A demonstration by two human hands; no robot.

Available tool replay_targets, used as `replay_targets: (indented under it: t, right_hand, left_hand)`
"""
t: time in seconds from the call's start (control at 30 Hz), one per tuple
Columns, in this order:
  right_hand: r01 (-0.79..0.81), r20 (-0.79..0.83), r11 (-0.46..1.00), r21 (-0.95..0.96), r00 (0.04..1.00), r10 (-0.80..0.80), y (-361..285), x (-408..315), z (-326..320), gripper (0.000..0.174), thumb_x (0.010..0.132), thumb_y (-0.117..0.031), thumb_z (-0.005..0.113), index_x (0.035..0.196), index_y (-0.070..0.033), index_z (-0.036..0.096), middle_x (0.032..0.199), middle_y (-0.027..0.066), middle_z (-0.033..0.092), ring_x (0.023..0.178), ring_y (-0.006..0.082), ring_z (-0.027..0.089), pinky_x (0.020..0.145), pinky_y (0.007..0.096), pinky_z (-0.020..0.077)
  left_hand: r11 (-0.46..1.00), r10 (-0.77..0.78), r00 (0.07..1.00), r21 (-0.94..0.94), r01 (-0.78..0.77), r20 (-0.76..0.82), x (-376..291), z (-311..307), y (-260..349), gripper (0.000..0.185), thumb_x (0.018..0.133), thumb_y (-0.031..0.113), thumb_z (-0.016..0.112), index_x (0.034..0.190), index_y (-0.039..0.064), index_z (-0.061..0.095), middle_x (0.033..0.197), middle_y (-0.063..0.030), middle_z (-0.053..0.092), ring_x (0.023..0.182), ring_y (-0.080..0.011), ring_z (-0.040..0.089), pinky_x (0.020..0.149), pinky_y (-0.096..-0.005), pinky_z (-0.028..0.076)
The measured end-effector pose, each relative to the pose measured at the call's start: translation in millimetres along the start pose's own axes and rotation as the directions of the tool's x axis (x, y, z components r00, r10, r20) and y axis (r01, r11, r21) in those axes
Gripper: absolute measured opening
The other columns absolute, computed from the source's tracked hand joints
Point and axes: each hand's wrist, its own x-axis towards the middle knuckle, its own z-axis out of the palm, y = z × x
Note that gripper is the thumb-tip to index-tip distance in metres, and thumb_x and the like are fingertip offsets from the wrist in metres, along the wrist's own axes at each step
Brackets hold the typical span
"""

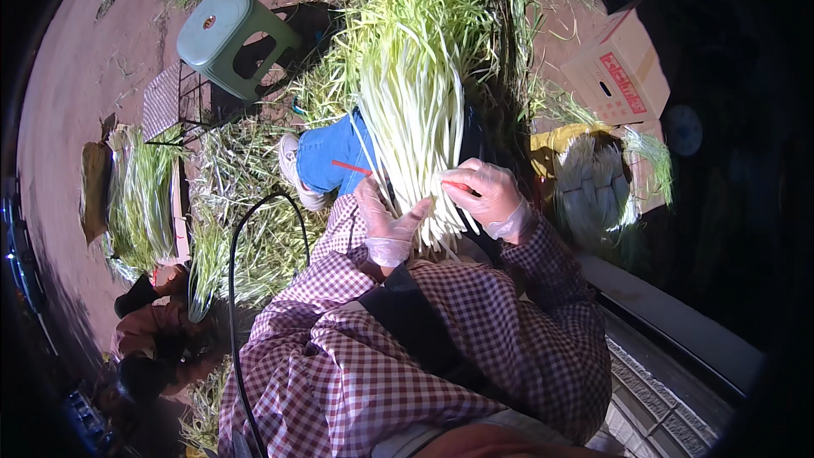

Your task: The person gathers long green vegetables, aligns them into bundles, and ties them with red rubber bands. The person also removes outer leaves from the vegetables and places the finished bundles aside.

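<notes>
A large bunch of pale-stemmed chives (413,108) lies across my lap, white stem ends towards me and yellow-green leaves pointing away. My left hand (391,219), in a clear plastic glove, grips the bunch low on its left side, with the thumb over the stems. From beneath its fingers a thin red strip (350,167) sticks out to the left. Also gloved, my right hand (489,197) pinches a red piece (456,186) at the right of the stems. Whether the two red parts join behind the bunch is hidden.
A green plastic stool (216,32) and a low rack (170,102) stand ahead left. Loose chives (254,152) cover the ground. Tied bundles (579,184) lie right, below a cardboard carton (617,76). Another person (149,331) is at left, near a black cable (232,280).
</notes>
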Motion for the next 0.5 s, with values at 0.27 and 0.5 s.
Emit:
replay_targets:
  t: [0.27, 0.5]
  right_hand:
    - [-0.093, 0.017, 0.887, 0.451, 0.995, 0.095, 23, -3, 26, 0.018, 0.076, 0.003, 0.066, 0.093, -0.003, 0.066, 0.085, 0.0065, 0.061, 0.074, 0.0151, 0.062, 0.064, 0.0243, 0.0491]
    - [0.107, 0.207, 0.928, 0.357, 0.959, -0.191, 25, 9, 26, 0.020, 0.075, -0.008, 0.069, 0.095, -0.006, 0.067, 0.081, 0.0054, 0.057, 0.074, 0.0194, 0.059, 0.062, 0.0284, 0.0469]
  left_hand:
    - [0.820, 0.300, 0.899, 0.395, -0.413, 0.318, 22, -7, 13, 0.077, 0.064, 0.035, 0.074, 0.121, -0.004, 0.041, 0.109, -0.0221, 0.047, 0.094, -0.0360, 0.051, 0.080, -0.0419, 0.042]
    - [0.865, 0.272, 0.877, 0.299, -0.403, 0.397, 25, -7, 13, 0.076, 0.062, 0.033, 0.074, 0.118, -0.007, 0.042, 0.107, -0.0181, 0.048, 0.090, -0.0313, 0.053, 0.079, -0.0371, 0.045]
